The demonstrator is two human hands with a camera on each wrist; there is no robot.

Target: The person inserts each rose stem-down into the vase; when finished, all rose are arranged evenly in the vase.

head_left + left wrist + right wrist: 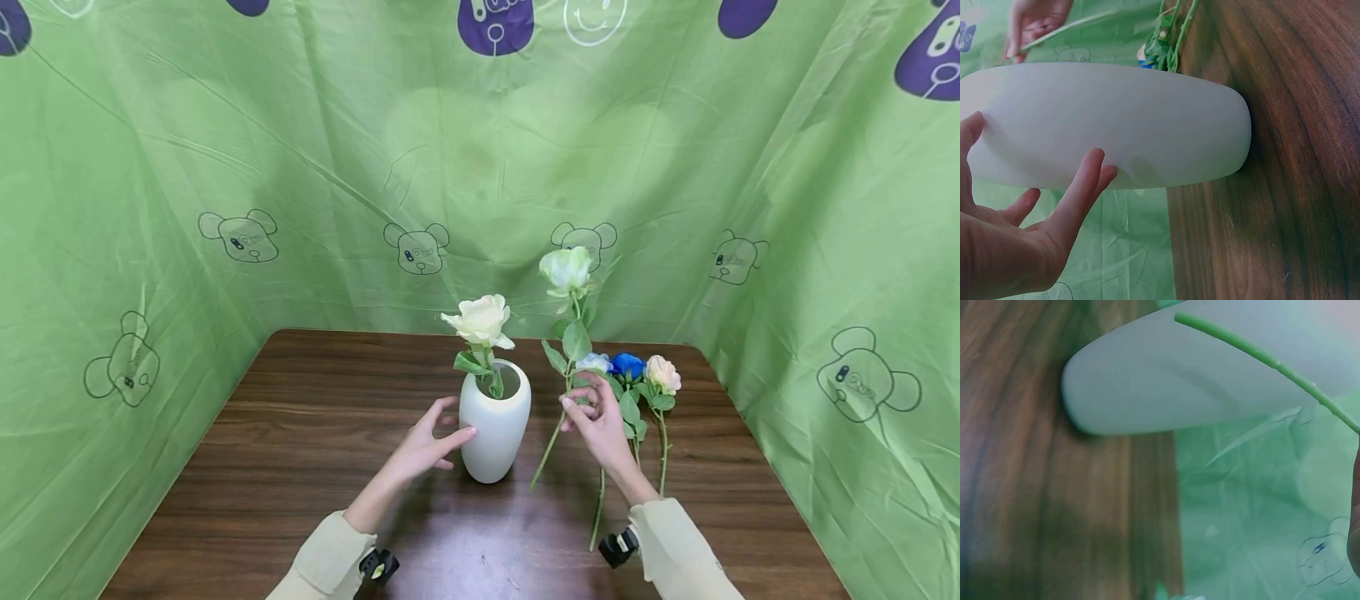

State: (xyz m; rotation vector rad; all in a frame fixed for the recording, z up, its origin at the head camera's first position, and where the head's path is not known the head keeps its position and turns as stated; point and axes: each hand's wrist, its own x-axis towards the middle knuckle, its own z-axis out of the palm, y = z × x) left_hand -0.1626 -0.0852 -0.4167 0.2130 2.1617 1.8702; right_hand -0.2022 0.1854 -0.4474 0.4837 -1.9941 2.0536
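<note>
A white vase point(491, 437) stands upright on the wooden table, holding a cream rose point(482, 320) with its leaves at the mouth. My left hand point(427, 442) is at the vase's left side, fingers spread and fairly straight, the thumb tip overlapping its wall. The left wrist view shows the fingertips point(1094, 159) right at the pale surface. To the right of the vase, my right hand point(598, 423) pinches the green stem of a white rose point(566, 268). That bloom points up, and the stem's bare lower end point(1235, 344) slants down toward the vase, overlapping it in the right wrist view.
Right of the vase lie a pale blue rose point(595, 362), a blue rose point(628, 366) and a pink rose point(663, 375), their stems toward me. The dark wooden table point(300, 417) is enclosed by green printed cloth point(337, 167) at the back and sides.
</note>
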